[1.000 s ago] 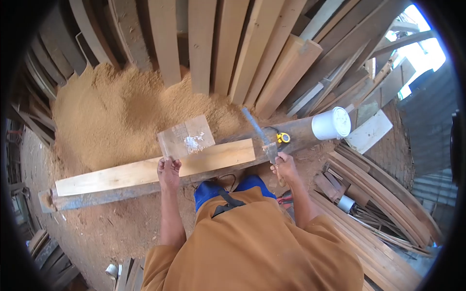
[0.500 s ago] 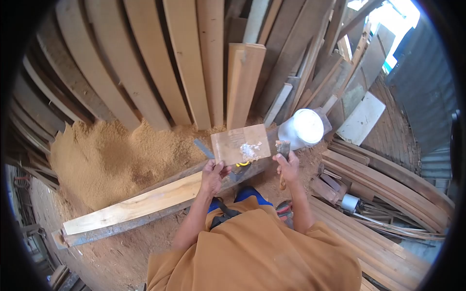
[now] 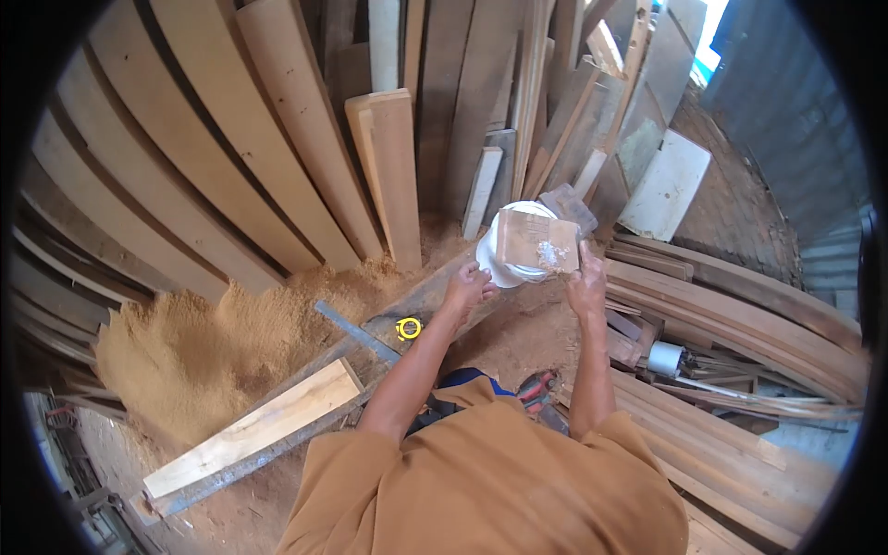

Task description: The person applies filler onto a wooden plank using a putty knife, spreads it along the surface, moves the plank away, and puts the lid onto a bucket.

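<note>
A small rectangular wooden board (image 3: 529,242) with a smear of whitish paste lies across the top of a white bucket (image 3: 490,262). My right hand (image 3: 585,282) is at the board's right edge, its fingers closed on it. The scraper-like tool it held earlier cannot be made out. My left hand (image 3: 470,289) is beside the bucket's left side, fingers loosely curled and apart, with nothing visible in them. A yellow tape measure (image 3: 408,328) and a metal square (image 3: 356,331) lie on the bench plank to the left.
A pale board (image 3: 254,427) rests on the low bench. Sawdust (image 3: 213,356) is heaped behind it. Tall planks (image 3: 277,120) lean along the back. Stacked timber (image 3: 731,314) lies at the right. Red-handled pliers (image 3: 536,390) are near my body.
Both hands have moved right, and the small board now sits over the bucket. My left hand has let go of the board. The tape measure and square are more exposed.
</note>
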Tool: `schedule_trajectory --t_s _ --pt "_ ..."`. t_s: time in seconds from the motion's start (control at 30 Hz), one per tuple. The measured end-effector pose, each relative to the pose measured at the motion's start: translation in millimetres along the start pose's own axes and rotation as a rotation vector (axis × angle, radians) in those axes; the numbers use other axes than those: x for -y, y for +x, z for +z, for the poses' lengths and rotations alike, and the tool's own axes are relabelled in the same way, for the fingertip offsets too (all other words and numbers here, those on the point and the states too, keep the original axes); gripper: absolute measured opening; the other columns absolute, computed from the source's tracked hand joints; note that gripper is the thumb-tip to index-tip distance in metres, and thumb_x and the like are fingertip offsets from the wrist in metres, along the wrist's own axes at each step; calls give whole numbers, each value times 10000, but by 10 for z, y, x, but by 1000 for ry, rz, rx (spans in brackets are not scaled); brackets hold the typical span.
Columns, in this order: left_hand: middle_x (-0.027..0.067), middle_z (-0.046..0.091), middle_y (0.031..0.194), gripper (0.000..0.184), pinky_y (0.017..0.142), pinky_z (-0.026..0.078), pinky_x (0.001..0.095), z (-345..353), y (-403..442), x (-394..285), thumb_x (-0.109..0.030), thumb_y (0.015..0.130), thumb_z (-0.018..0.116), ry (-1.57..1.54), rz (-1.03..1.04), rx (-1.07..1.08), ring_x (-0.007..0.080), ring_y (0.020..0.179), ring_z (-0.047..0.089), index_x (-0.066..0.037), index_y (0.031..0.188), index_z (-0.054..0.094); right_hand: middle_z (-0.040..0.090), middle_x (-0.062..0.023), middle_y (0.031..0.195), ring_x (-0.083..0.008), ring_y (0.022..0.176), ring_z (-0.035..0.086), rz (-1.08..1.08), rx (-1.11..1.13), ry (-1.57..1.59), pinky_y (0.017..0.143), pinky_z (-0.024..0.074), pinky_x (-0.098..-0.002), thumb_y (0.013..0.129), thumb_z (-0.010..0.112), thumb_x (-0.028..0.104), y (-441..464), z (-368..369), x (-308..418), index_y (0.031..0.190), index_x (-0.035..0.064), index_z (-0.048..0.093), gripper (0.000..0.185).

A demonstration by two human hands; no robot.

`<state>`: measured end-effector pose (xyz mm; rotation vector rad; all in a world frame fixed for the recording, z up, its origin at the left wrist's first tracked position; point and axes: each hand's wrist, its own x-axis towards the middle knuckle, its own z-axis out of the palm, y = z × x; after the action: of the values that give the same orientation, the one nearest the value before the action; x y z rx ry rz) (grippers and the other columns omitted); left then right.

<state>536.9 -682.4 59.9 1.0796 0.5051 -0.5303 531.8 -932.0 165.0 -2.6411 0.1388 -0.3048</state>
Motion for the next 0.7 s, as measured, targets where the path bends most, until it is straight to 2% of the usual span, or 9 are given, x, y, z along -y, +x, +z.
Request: schedule_trajectory --t_s 0.1,0.2,0.3,0.4,0.5,0.6,0.7 --pt "80 698 1044 486 687 585 269 -587 -244 346 -230 996 686 -7 -21 87 144 845 698 -13 1395 512 633 -327 1225 -462 1105 621 -78 4 -88 1013 472 -493 847 613 88 -19 183 192 1337 -94 580 524" --pt "56 704 942 365 662 567 270 -1321 -857 758 -250 981 700 70 -32 105 127 779 677 -26 1259 627 663 -311 1201 -449 1108 645 49 262 298 990 485 -492 868 680 132 -121 235 1263 1249 -74 627 436" --pt "33 691 818 260 621 539 281 -2079 -1486 1276 -295 975 699 296 -90 31 117 691 641 -40 1030 710 696 -297 1137 -433 1118 663 152 906 302 968 497 -495 878 713 205 -260 781 1991 1203 -44 652 414" --pt "23 670 744 305 590 515 284 -2585 -2237 1670 -342 975 687 286 -235 -253 121 617 598 -58 866 713 712 -292 1081 -432 1073 682 -340 953 23 944 515 -499 864 715 240 -761 1290 2773 1155 -30 675 399" --pt "38 678 748 346 570 507 297 -2926 -2724 2085 -398 968 692 -40 -277 -529 122 588 575 -58 905 711 706 -299 1104 -445 1067 681 -588 1096 22 936 527 -510 836 710 275 -1135 2196 3109 1134 -43 683 436" --pt "49 692 831 416 618 527 327 -3136 -3092 2220 -445 954 713 -373 -126 -763 134 642 583 -35 1027 689 696 -307 1143 -449 1104 668 -617 1235 -105 967 525 -511 800 698 258 -1472 2592 3706 1147 -58 678 469" --pt "71 685 1018 535 691 544 366 -3182 -3195 2144 -487 939 729 -701 -2 -898 151 781 599 -25 1182 614 684 -314 1176 -443 1133 662 -743 1303 -194 996 524 -484 772 693 243 -1885 3278 3649 1158 -60 683 491"
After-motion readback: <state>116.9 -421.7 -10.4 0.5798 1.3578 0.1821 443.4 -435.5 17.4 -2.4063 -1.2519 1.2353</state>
